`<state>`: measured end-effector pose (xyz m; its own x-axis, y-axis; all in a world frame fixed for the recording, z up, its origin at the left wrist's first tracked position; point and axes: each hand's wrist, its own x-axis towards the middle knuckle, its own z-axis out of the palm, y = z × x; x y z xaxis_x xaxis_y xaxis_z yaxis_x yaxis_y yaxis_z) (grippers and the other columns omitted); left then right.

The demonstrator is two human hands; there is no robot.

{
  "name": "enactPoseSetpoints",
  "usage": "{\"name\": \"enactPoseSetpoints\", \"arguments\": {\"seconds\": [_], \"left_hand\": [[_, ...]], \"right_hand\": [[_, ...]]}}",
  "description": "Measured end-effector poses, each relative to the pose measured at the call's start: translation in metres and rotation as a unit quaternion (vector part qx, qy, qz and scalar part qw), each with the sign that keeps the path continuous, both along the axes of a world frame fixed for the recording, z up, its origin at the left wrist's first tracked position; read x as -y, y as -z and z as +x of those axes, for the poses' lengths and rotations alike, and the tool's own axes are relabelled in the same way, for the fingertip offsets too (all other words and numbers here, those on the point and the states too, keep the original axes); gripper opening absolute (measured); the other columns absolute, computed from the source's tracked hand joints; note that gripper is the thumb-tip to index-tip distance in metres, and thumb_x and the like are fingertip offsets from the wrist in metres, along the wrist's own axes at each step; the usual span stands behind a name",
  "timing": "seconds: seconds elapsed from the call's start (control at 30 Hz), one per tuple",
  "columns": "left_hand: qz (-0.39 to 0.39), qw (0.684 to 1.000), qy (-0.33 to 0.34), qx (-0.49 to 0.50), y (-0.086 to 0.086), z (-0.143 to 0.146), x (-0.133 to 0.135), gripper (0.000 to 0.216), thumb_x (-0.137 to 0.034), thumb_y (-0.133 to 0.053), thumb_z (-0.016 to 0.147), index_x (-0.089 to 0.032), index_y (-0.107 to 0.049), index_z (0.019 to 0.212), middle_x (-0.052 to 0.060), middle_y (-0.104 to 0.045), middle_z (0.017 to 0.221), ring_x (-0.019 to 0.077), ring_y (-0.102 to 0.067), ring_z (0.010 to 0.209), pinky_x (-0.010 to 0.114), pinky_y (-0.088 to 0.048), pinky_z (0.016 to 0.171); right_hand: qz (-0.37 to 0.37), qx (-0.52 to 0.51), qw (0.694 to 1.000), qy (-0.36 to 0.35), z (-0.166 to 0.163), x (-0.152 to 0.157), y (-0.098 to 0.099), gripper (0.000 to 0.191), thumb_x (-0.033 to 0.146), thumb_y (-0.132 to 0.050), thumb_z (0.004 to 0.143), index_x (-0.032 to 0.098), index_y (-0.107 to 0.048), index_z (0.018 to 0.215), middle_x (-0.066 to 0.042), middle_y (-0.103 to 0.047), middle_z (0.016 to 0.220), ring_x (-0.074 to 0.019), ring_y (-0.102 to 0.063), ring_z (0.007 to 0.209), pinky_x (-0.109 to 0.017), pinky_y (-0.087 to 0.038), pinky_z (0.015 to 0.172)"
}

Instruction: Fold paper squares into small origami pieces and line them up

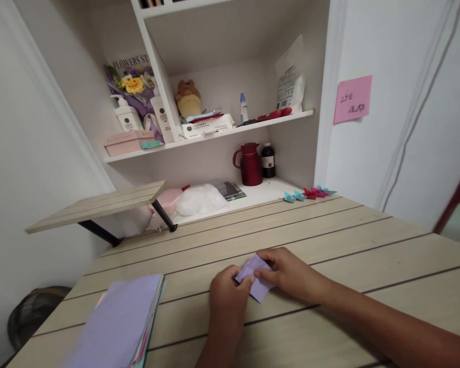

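Fingers of my right hand and left hand are pinched shut on a small folded lilac paper piece, one hand at each side, I think to press its crease flat on the pale wooden plank counter. Left of that paper lies a stack of coloured paper sheets, lilac on top, probably set there to be within reach. Far behind the paper stands a row of small folded paper shapes. My fingers hide the paper's upper edge; the stack's lower end is cut off.

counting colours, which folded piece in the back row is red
The middle one of five: two light blue pieces on its left, a pink one on its right.
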<state>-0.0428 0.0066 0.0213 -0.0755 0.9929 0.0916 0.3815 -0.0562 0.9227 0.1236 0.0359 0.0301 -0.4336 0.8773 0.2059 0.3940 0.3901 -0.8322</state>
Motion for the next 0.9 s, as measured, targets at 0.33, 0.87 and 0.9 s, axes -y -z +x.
{"name": "enactPoseSetpoints", "arguments": {"seconds": [0.33,0.87,0.9], "left_hand": [[-0.028,0.962,-0.006,0.272,0.002,0.002,0.0,0.031,-0.042,-0.076,0.062,-0.013,-0.066,0.061,0.001,-0.061,0.054,0.0121,-0.052,0.053,0.023,-0.039,0.058],[0.083,0.995,-0.06,-0.018,0.014,0.007,-0.003,0.039,-0.016,-0.063,0.069,-0.018,-0.063,0.108,0.009,-0.062,0.11,0.0221,-0.061,0.093,0.032,-0.047,0.083],[0.102,0.989,-0.076,-0.079,0.014,0.008,-0.001,0.048,-0.013,-0.063,0.068,-0.02,-0.059,0.116,0.01,-0.058,0.117,0.0236,-0.058,0.102,0.034,-0.045,0.089]], "right_hand": [[-0.196,-0.297,0.933,-0.053,-0.013,0.005,-0.002,0.039,0.043,-0.08,0.064,0.016,-0.06,0.085,0.0,-0.064,0.072,-0.0141,-0.056,0.065,-0.025,-0.039,0.06],[0.172,-0.038,0.971,0.163,0.007,-0.01,0.006,0.015,0.028,-0.059,0.081,0.019,-0.059,0.069,0.0,-0.057,0.067,-0.0166,-0.05,0.066,-0.03,-0.036,0.064],[0.265,0.021,0.948,0.173,0.01,-0.012,0.005,0.011,0.023,-0.056,0.082,0.019,-0.061,0.073,-0.002,-0.06,0.073,-0.0182,-0.052,0.072,-0.032,-0.036,0.071]]}}
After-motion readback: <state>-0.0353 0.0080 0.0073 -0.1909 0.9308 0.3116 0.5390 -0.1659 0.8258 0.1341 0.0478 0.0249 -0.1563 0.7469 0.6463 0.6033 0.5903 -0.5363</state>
